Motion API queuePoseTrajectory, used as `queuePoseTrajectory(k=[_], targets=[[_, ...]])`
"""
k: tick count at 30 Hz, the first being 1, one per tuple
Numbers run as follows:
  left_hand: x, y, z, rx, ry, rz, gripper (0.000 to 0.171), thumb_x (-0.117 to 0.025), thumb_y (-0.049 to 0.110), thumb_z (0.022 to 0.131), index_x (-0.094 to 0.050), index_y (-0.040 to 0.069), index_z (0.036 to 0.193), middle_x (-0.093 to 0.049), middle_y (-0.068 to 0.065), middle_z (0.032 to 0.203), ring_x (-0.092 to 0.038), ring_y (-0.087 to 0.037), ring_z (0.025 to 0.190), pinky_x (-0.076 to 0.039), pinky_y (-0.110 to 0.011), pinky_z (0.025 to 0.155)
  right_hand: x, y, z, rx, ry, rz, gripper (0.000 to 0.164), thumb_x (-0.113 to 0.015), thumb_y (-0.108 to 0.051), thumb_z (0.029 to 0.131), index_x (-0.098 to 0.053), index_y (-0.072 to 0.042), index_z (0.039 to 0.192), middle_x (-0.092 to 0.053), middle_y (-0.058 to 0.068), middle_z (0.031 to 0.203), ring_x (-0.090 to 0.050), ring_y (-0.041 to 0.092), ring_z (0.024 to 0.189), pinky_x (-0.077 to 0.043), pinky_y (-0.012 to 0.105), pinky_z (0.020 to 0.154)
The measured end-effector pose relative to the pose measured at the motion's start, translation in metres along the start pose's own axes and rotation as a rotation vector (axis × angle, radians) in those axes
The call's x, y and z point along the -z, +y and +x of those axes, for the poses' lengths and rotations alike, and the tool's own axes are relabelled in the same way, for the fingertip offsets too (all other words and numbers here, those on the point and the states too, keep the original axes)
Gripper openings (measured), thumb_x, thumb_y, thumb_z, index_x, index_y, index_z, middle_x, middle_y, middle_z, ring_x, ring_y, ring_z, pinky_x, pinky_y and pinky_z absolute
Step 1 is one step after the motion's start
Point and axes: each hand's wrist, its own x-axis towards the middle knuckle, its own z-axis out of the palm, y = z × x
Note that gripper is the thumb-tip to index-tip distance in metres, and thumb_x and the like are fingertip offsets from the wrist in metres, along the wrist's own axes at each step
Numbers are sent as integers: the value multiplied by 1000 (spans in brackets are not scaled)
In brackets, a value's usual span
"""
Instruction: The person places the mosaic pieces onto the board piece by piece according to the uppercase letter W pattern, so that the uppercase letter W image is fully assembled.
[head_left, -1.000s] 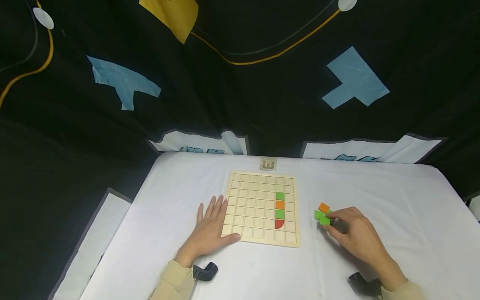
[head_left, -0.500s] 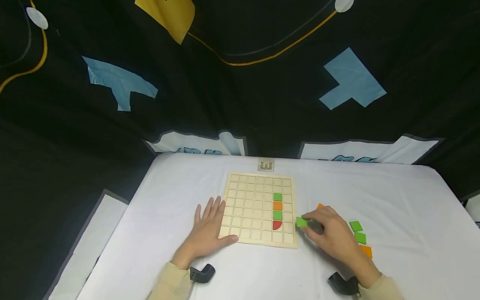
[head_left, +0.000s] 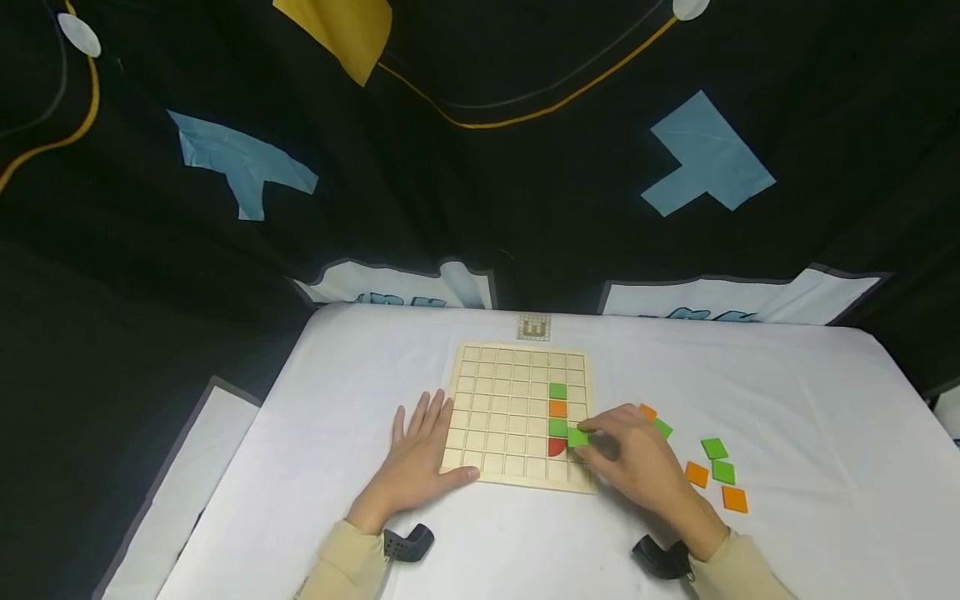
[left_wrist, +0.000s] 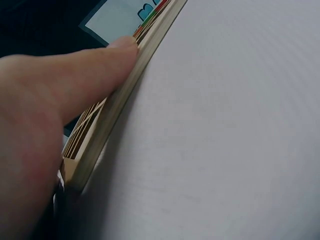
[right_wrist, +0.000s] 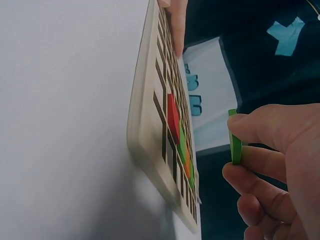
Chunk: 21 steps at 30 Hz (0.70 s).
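Note:
A wooden grid board point(head_left: 502, 404) lies on the white table. One of its columns holds a green tile point(head_left: 558, 391), an orange tile point(head_left: 558, 408), another green tile and a red quarter-circle tile point(head_left: 557, 447). My right hand point(head_left: 633, 458) pinches a green square tile point(right_wrist: 235, 137) between thumb and fingers, above the board's right side; the right wrist view shows this tile raised off the board. My left hand point(head_left: 412, 475) lies with fingers spread at the board's left edge, its thumb point(left_wrist: 100, 72) resting over the near rim.
Right of my right hand lie loose tiles: orange tiles point(head_left: 734, 499) and green tiles point(head_left: 714, 448). Behind the board is a small patterned square point(head_left: 534, 327). A black curtain point(head_left: 480, 208) hangs at the table's far side.
My right hand has picked a green tile from the loose pile and carried it left over the board. Tiles behind the hand are uncovered. My left hand has stayed put.

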Motion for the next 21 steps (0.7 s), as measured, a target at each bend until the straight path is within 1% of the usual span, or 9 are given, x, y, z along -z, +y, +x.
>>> queuePoseTrajectory(k=[5, 8, 14, 19, 21], targets=[[1, 1, 0, 3, -13, 6, 112, -56, 73, 87, -13, -3, 159, -6, -21, 166, 1, -39, 153, 6, -66, 116, -6, -5, 4, 5, -17, 13, 27, -87, -25, 77, -78, -17, 101, -73, -8, 96, -62, 13, 96, -55, 36, 79], [1, 1, 1, -4, -9, 12, 112, -55, 73, 87, -14, -4, 159, -7, -22, 166, 0, -40, 153, 5, -67, 116, -10, -6, 5, 11, -18, 31, 26, -87, -25, 77, -78, -17, 100, -73, -9, 95, -61, 11, 95, -54, 35, 78], [-1, 0, 0, 1, -4, 8, 111, -57, 71, 87, -16, -4, 158, -9, -22, 166, -1, -41, 153, 4, -67, 116, -16, -8, 7, 67, -1, 57, 22, -88, -25, 75, -79, -18, 95, -72, -12, 91, -60, 8, 91, -51, 30, 74], [-2, 1, 0, -2, 9, 7, 111, -58, 70, 87, -16, -4, 158, -9, -22, 165, -2, -41, 153, 4, -68, 115, -18, -9, 8, 87, -5, 45, 24, -88, -27, 75, -79, -18, 95, -72, -11, 92, -60, 9, 92, -51, 30, 75], [-2, 1, 0, -6, 13, 7, 111, -58, 71, 87, -17, -4, 158, -9, -22, 165, -3, -41, 153, 3, -68, 115, -18, -9, 8, 85, -19, 44, 24, -87, -28, 75, -79, -18, 95, -72, -11, 92, -60, 9, 92, -51, 31, 75]])
